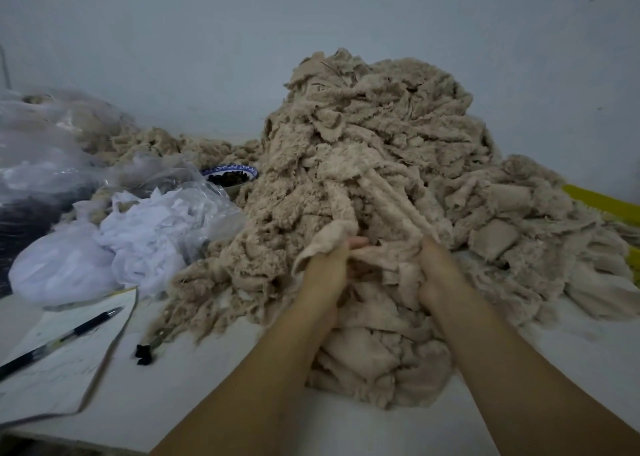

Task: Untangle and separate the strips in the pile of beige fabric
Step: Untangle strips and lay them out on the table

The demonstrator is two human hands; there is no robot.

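**Position of the work.** The pile (381,151) of beige fabric lies on the white table (214,396), against the wall (311,23). Its peak stands at centre. Its loose lower folds spread to the near edge, between the two forearms.

**Arms.** Both bare forearms enter from the bottom edge and converge on the near foot of the pile.

**Left hand (325,272).** The back faces the camera and the wrist is straight. The fingers are curled round a smooth flap (329,241) of fabric that drapes over the knuckles. The fingertips (358,242) show past the flap, pressed together and pointing toward the other hand.

**Right hand (438,270).** The back faces the camera. The fingers are curled into the fabric and hidden by it, so their spacing cannot be told. The hand grips the lower end of a ribbed strip (391,199), which runs straight up and to the left into the middle of the pile.

The hands are near each other but apart, with bunched fabric between them.

**Surroundings.**
- Clear bags (145,234) of white cloth lie left of the pile.
- A blue-and-white bowl (230,173) with dark contents sits against the pile's left flank.
- A pen (86,326) lies on a paper (79,379) at the near left.
- A small black item (143,353) lies just beside the paper, at the end of a frayed tail of the pile.
- A yellow object (602,201) shows at the far right, partly covered by fabric
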